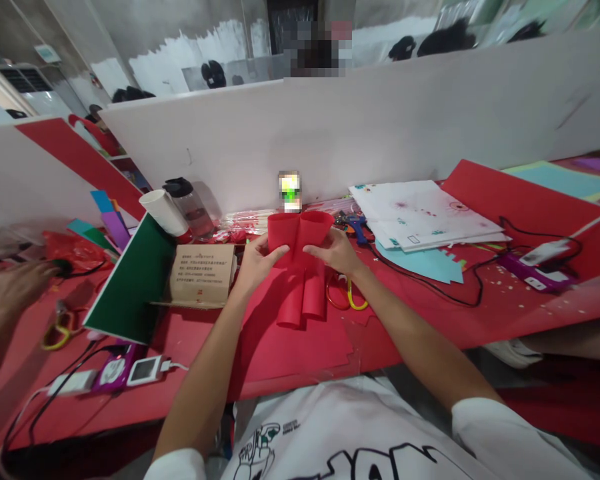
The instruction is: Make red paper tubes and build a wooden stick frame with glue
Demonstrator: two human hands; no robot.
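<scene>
Both my hands hold a folded red paper shape (300,267) upright over the red table (505,307). It has two rolled cones at the top and two rolled tubes hanging below. My left hand (260,261) pinches its middle from the left, fingers closed on the paper. My right hand (334,252) pinches the same middle from the right. Under the shape lie flat red paper sheets (290,347). Scissors with yellow and red handles (345,297) lie just right of the tubes, below my right wrist.
A cardboard box (203,273), a green sheet (133,287), a white paper cup (164,212) and a dark bottle (187,200) stand at the left. White printed sheets (420,213), cyan paper (430,263) and a purple device with cables (535,273) lie right. Another person's hand (15,287) reaches in far left.
</scene>
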